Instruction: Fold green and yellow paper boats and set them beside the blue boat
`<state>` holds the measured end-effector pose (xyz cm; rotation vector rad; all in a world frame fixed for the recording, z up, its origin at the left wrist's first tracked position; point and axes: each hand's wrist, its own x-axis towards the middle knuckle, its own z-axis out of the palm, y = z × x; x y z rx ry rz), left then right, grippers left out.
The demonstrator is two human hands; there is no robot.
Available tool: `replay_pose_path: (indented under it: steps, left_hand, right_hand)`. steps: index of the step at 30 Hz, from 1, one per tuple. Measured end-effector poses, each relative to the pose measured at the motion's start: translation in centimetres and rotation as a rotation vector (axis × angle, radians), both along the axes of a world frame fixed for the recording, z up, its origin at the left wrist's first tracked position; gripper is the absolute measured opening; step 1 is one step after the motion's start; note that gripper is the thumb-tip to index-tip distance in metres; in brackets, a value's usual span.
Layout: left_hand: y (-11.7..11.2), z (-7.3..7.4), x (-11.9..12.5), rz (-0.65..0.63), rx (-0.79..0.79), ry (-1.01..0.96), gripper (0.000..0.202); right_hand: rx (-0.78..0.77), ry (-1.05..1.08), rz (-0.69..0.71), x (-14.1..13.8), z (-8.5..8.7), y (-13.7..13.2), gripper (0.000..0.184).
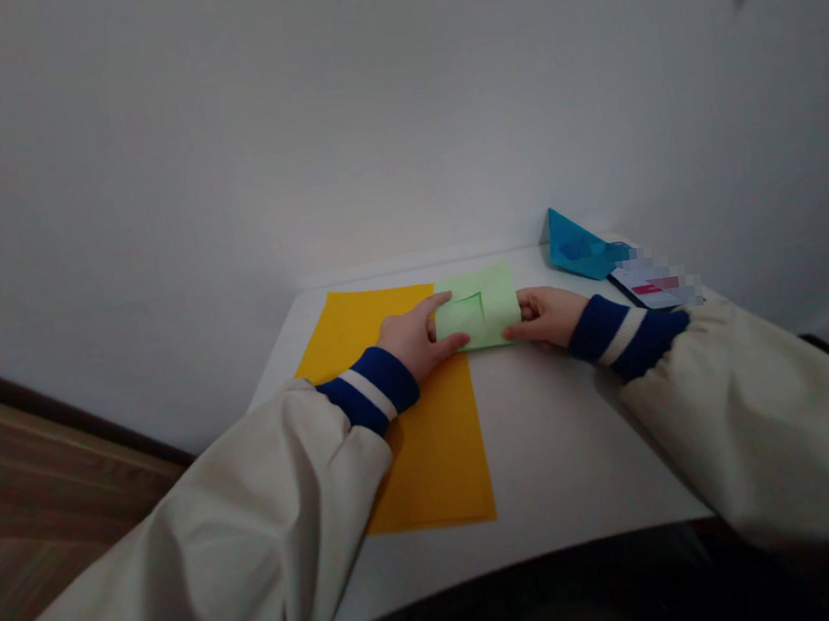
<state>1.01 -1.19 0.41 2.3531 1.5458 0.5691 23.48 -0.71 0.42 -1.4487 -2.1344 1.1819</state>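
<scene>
A folded light green paper point(481, 307) lies near the far middle of the white table point(552, 445). My left hand point(415, 338) pinches its left edge between thumb and fingers. At the paper's right edge my right hand point(547, 315) grips it with curled fingers. Both hands hold the paper just above or on the table; I cannot tell which. A yellow sheet point(417, 421) lies flat under my left wrist, partly beneath the green paper.
A blue folded paper shape point(579, 246) stands at the far right of the table against the white wall. A phone point(654, 286) lies beside it. A wooden floor point(37, 498) shows to the left.
</scene>
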Motion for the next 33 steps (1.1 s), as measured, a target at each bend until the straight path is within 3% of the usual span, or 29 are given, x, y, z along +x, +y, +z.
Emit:
replay_pose_path:
  steps: [6, 13, 21, 27, 29, 33]
  left_hand:
    - [0.0, 0.0, 0.1, 0.006, -0.032, 0.025, 0.058]
    - [-0.3, 0.7, 0.6, -0.046, 0.035, 0.193, 0.041]
    - [-0.3, 1.1, 0.9, -0.090, 0.068, 0.333, 0.038]
    - [-0.5, 0.9, 0.6, -0.074, 0.192, 0.452, 0.036]
    - [-0.5, 0.8, 0.4, -0.123, 0.244, 0.417, 0.036]
    - [-0.3, 0.2, 0.4, -0.402, 0.288, 0.357, 0.045]
  right_hand:
    - [0.090, 0.035, 0.062, -0.2, 0.0, 0.1, 0.018]
    - [0.386, -0.452, -0.121, -0.4, 0.7, -0.3, 0.030]
    - [0.431, -0.516, -0.127, -0.4, 0.6, -0.3, 0.028]
    - [0.428, -0.514, -0.132, -0.3, 0.6, -0.3, 0.027]
    - [0.434, -0.514, -0.127, -0.4, 0.6, -0.3, 0.028]
    - [0.445, -0.507, -0.117, -0.4, 0.5, -0.4, 0.031]
